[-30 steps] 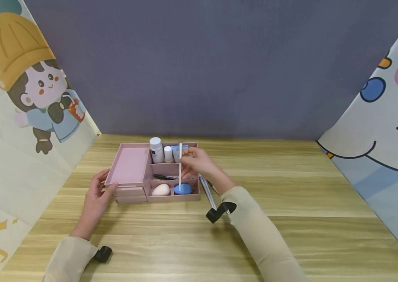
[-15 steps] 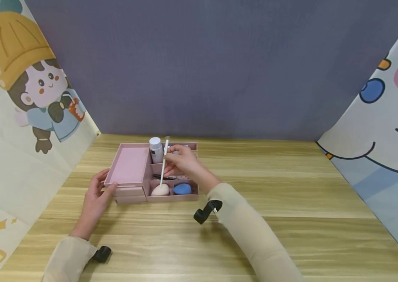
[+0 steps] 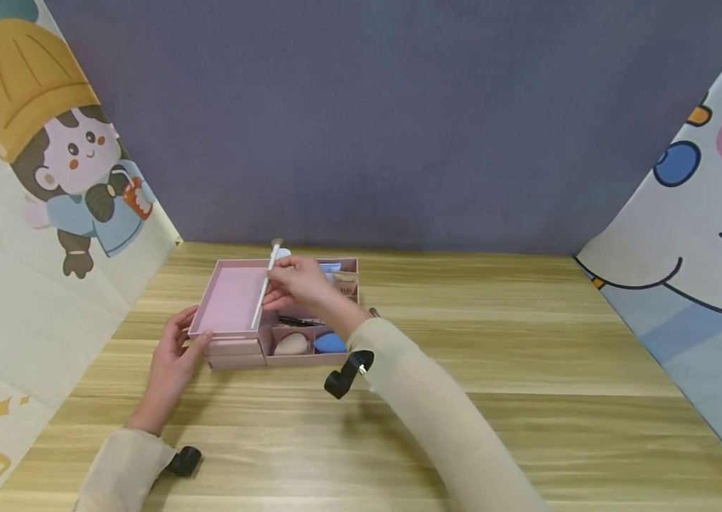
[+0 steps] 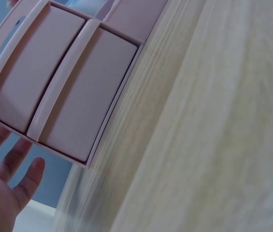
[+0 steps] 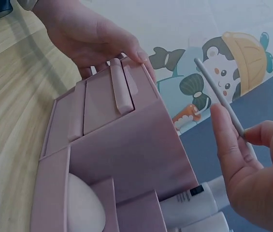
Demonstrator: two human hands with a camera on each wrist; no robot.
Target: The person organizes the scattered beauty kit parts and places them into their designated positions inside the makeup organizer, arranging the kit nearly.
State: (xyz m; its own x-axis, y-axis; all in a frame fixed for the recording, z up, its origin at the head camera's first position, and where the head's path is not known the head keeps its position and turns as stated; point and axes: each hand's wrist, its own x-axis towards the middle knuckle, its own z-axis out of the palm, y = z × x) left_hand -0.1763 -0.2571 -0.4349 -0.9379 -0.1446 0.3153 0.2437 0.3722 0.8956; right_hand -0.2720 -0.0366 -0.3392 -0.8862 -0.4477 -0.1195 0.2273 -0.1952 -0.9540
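A white-handled makeup brush (image 3: 263,293) is pinched between thumb and fingers of my right hand (image 3: 297,283), bristles up. Its lower end hangs over the right edge of the flat top tray of the pink organizer (image 3: 236,348). In the right wrist view, the brush handle (image 5: 218,92) slants above the box, clear of it. My left hand (image 3: 175,359) holds the organizer's front left corner, thumb along the top edge and fingers against the side. Two front drawers (image 4: 85,96) are closed in the left wrist view. The right hand covers most of a white bottle (image 5: 189,205).
In the organizer's right compartments lie a pale egg-shaped sponge (image 3: 292,345), a blue sponge (image 3: 329,343), black pens (image 3: 297,321) and a brown-labelled tube (image 3: 346,284). A dark tip (image 3: 374,312) shows beside the box's right side. Printed and grey panels surround the wooden table (image 3: 527,341).
My right hand has carried the brush leftward, from over the blue sponge, past the pale one, to the top tray's right edge. The left hand has stayed on the corner.
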